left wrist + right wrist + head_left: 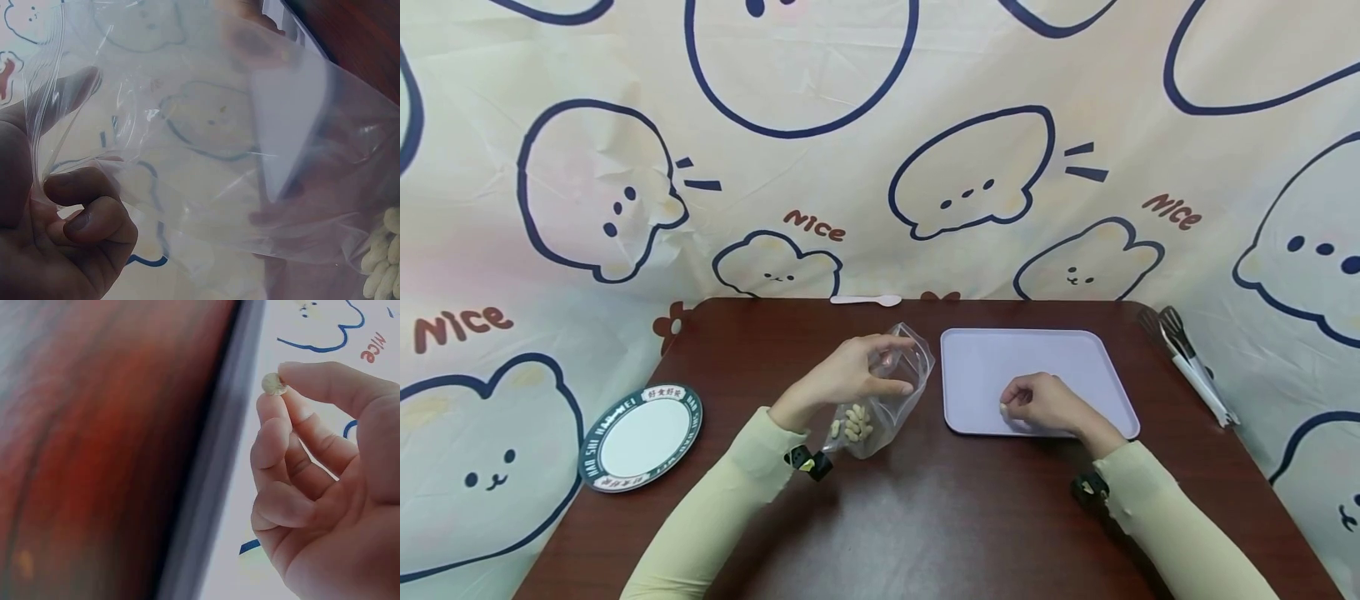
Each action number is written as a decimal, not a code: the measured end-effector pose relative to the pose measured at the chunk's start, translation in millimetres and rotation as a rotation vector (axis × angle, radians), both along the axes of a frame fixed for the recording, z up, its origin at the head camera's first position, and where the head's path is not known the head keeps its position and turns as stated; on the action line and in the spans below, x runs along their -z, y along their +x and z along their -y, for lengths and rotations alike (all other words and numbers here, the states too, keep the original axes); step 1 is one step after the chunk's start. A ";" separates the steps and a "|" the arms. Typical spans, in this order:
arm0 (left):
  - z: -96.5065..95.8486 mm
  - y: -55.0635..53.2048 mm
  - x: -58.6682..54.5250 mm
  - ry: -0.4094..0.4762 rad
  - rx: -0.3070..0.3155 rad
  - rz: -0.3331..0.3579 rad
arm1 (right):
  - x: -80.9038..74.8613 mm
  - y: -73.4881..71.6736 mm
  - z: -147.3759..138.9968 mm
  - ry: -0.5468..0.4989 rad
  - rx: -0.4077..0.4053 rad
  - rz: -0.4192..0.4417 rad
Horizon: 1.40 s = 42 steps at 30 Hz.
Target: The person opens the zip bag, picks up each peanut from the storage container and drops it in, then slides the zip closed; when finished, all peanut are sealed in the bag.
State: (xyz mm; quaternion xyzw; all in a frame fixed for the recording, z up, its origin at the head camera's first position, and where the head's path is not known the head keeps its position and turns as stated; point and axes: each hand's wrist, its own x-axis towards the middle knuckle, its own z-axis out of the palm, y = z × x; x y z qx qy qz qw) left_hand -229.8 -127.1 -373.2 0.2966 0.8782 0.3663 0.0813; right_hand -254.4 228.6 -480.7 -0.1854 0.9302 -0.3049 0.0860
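My left hand (pixel 850 368) holds a clear plastic bag (pixel 891 417) by its mouth, thumb and forefinger spread along the opening. Several peanuts (pixel 856 423) in their shells lie at the bottom of the bag; some also show at the right edge of the left wrist view. Over the near part of a pale lavender tray (pixel 1015 358), my right hand (pixel 1043 402) pinches one peanut (pixel 274 384) between thumb and fingertips. Its other fingers are curled toward the palm in the right wrist view.
A green-rimmed white plate (pixel 640 437) sits at the table's left edge. A white spoon (pixel 867 300) lies along the back edge. At the right edge are a whisk and white-handled tongs (pixel 1198 375). A printed cloth (pixel 850 183) hangs behind the dark wooden table (pixel 925 517).
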 end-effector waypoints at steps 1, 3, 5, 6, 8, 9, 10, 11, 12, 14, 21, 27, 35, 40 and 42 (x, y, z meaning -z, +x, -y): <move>0.2 0.2 -0.1 -0.002 0.000 -0.002 | -2.1 0.4 0.9 -0.016 0.003 -0.001; 0.4 0.6 -0.3 -0.006 -0.002 -0.003 | -7.3 1.3 3.3 -0.049 0.002 -0.007; 0.5 0.6 -0.2 -0.008 -0.004 -0.002 | -13.6 2.6 7.3 -0.078 0.001 -0.014; 0.6 0.5 -0.1 -0.010 -0.004 -0.001 | -17.1 3.1 9.4 -0.089 -0.003 -0.023; 0.6 0.2 0.1 -0.012 -0.006 -0.001 | -25.1 4.6 14.4 -0.112 -0.005 -0.042; 0.5 -0.1 0.2 -0.011 -0.006 -0.001 | -29.4 5.6 17.3 -0.125 -0.004 -0.047; 0.4 -0.4 0.4 -0.011 -0.005 -0.002 | -33.5 6.4 19.8 -0.136 -0.006 -0.054; 0.3 -0.6 0.4 -0.010 -0.004 -0.002 | -37.7 7.3 22.4 -0.148 -0.006 -0.060; 0.2 -0.7 0.4 -0.008 -0.003 -0.002 | -42.1 8.4 25.0 -0.157 -0.007 -0.064; -0.2 -1.1 0.7 -0.007 -0.001 -0.002 | -50.5 10.8 29.9 -0.179 -0.008 -0.069; -1.2 -1.5 1.6 -0.008 -0.006 -0.002 | -71.1 15.2 45.0 -0.234 -0.010 -0.094; -2.3 -1.6 2.1 -0.006 -0.014 0.010 | -86.5 17.8 62.7 -0.261 -0.012 -0.086; -2.6 -1.1 1.9 -0.009 -0.013 0.001 | -99.3 19.0 85.4 -0.316 -0.027 -0.140; -3.1 -0.5 1.4 -0.004 -0.019 0.018 | -100.9 17.8 98.0 -0.327 -0.056 -0.182; -3.2 -0.5 1.5 -0.002 -0.017 0.024 | -101.4 18.0 102.5 -0.326 -0.077 -0.198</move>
